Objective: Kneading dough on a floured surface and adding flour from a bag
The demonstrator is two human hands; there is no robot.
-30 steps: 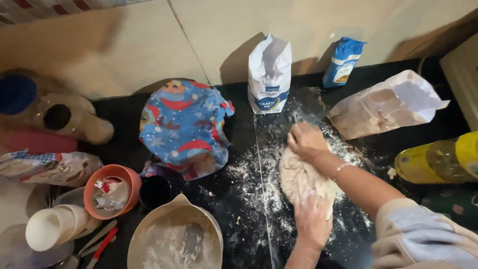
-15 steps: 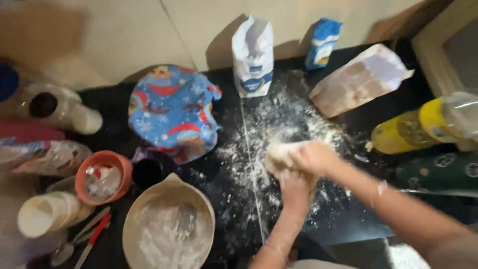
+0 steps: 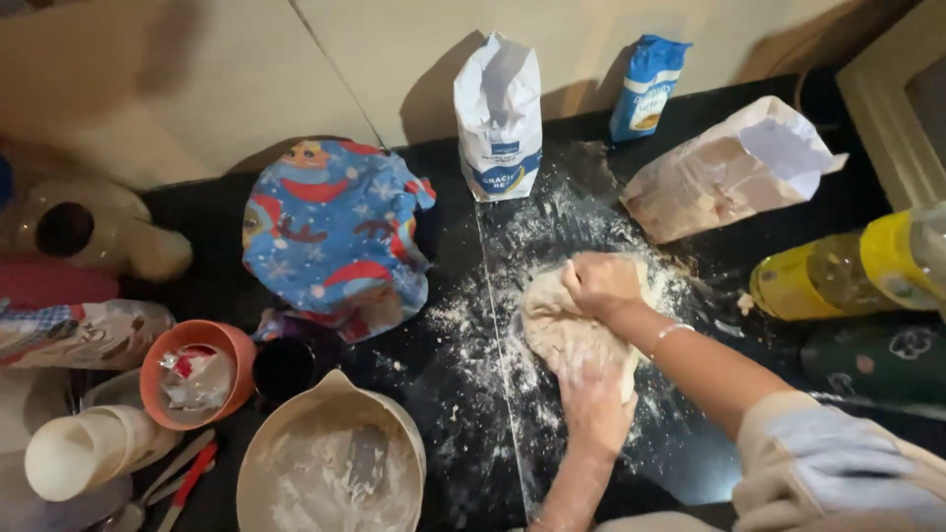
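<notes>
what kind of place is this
Most likely a home kitchen counter, used for baking. Both hands, right and left, press a pale lump of dough on a flour-dusted black countertop. A white paper flour bag stands behind, and a beige mixing bowl with floury residue sits nearby.

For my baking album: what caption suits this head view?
Both hands, left and right, press dough on a floured black counter.
</notes>
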